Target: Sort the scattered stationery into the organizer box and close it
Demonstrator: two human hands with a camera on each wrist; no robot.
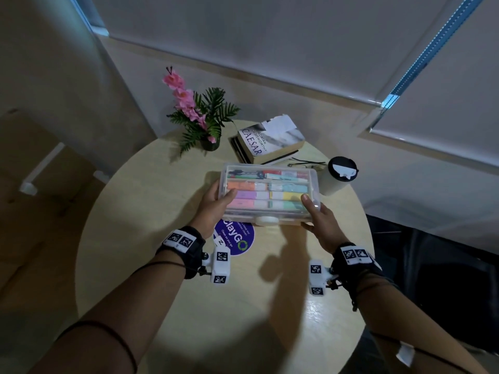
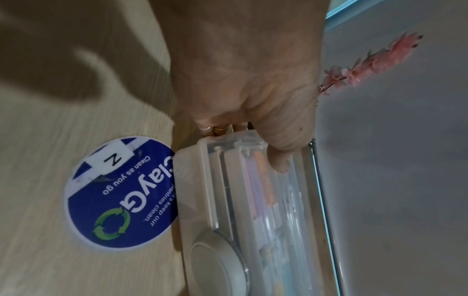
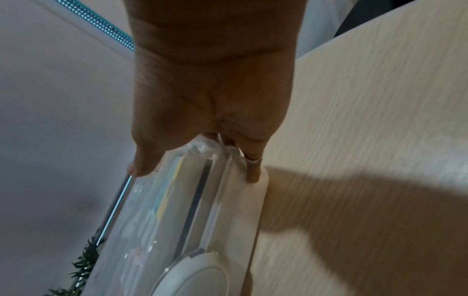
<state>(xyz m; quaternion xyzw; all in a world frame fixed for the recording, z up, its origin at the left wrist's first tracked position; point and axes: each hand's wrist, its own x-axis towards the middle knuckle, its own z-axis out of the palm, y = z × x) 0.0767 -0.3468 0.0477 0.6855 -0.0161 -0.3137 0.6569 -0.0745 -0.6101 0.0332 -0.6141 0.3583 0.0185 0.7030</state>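
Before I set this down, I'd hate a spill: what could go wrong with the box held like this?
1. The organizer box hangs above the table, held only at its ends by the left hand and right hand; a slip drops it.
2. I cannot tell whether the round white latch is locked; if not, the markers could spill.
3. The lidded cup stands close beside the box's right end; a swing could topple it.
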